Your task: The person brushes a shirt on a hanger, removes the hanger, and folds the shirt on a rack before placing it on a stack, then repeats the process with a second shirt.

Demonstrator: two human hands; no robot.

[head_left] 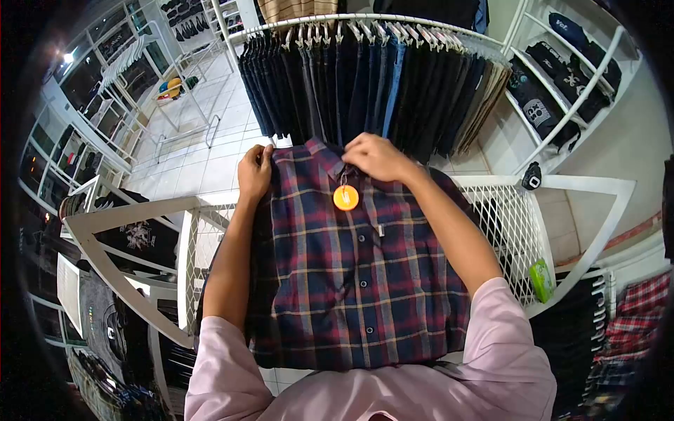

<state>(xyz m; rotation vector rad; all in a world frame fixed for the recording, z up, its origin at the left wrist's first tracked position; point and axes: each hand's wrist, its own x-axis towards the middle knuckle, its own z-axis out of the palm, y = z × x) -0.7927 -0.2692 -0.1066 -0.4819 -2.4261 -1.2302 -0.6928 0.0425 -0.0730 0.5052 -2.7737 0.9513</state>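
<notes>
A dark plaid button-up shirt (323,259) in navy, maroon and tan lies front up before me, collar pointing away. From its collar hangs a round orange tag (345,198). My left hand (255,172) pinches the shirt's edge at the left shoulder, thumb and fingers together. At the right side of the collar, my right hand (380,156) is closed with its fingers curled on the fabric; the fingertips are partly hidden. Under the shirt is a white metal mesh rack (516,231), visible at both sides.
Behind the shirt stands a rail of hanging trousers (358,91). A green packet (541,281) and a small black item (531,175) rest on the rack's right side. Shelves with folded black clothes (554,91) are at the right; red plaid garments (639,309) hang at lower right.
</notes>
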